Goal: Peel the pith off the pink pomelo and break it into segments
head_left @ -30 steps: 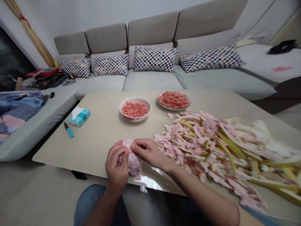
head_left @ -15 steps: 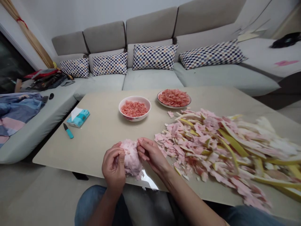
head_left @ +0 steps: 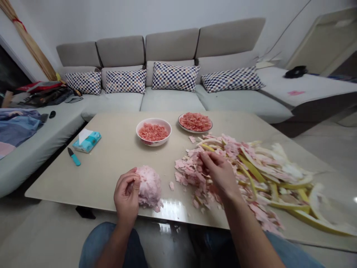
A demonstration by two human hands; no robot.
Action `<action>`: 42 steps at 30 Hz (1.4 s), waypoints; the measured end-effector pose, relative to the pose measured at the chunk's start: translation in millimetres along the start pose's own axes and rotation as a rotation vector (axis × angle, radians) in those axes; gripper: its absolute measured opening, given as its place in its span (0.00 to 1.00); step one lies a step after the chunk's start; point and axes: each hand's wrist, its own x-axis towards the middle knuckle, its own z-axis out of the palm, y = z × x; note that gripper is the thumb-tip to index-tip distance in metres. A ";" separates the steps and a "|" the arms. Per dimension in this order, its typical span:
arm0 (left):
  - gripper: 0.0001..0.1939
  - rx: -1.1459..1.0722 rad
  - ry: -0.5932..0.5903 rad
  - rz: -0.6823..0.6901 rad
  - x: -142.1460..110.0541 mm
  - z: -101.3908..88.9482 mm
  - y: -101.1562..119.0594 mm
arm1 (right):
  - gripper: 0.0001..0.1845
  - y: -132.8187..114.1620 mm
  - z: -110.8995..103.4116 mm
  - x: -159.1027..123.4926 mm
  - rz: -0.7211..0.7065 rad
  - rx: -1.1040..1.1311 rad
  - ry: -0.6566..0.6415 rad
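Note:
A peeled pomelo, round and covered in ragged pale pink pith, rests at the front of the table. My left hand is closed on its left side, thumb and fingertips pressed together against it. Over the heap of pith and peel to the right is my right hand, its fingers pinched; whatever is between them does not show clearly. That heap mixes pink pith scraps with yellow-green rind strips. One small pith scrap lies between the pomelo and the heap.
Behind the pomelo stand a white bowl and a dark-rimmed plate, both holding red pomelo flesh. At the left are a blue tissue pack and a small knife with a turquoise handle. A sofa runs behind the table.
My right hand has left the pomelo and moved right, over the peel heap. My left hand has kept hold of the pomelo. The view has turned slightly to the right.

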 end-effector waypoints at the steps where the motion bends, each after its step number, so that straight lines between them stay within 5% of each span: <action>1: 0.05 0.022 -0.026 0.008 1.0 -1.0 1.2 | 0.19 -2.6 -11.7 0.3 -0.065 -0.192 0.044; 3: 0.05 0.096 -0.071 0.026 3.5 -3.3 4.4 | 0.15 -4.2 -32.2 1.2 -0.154 -0.626 0.085; 6: 0.04 0.262 -0.112 0.058 10.4 -8.0 11.0 | 0.10 -3.0 -52.0 3.1 -0.092 -1.189 -0.007; 9: 0.06 0.412 -0.188 0.109 21.4 -13.6 20.0 | 0.11 -10.0 -55.8 1.0 0.049 -1.449 -0.090; 11: 0.09 0.544 -0.267 0.147 29.7 -16.6 27.4 | 0.14 -19.1 -48.9 -5.1 0.036 -1.490 -0.024; 14: 0.17 0.744 -0.446 0.152 40.7 -17.9 39.0 | 0.17 -25.2 -23.2 -20.7 -0.231 -1.349 0.032; 17: 0.19 0.853 -0.563 0.108 47.8 -14.0 46.5 | 0.24 -11.1 19.7 -38.3 -0.484 -0.894 -0.281; 21: 0.14 0.698 -0.595 0.152 52.2 -9.3 43.4 | 0.47 20.3 82.5 -53.2 -0.483 -0.445 -0.573; 25: 0.18 0.553 -0.588 0.169 51.7 -14.7 29.5 | 0.43 37.2 119.0 -58.8 -0.498 -0.306 -0.494; 30: 0.22 0.414 -0.525 0.091 45.7 -24.0 15.1 | 0.39 45.8 126.6 -66.1 -0.537 -0.296 -0.355; 42: 0.24 -0.079 -0.423 -0.304 28.7 -41.6 -18.6 | 0.42 53.8 115.1 -62.9 -0.461 -0.312 -0.398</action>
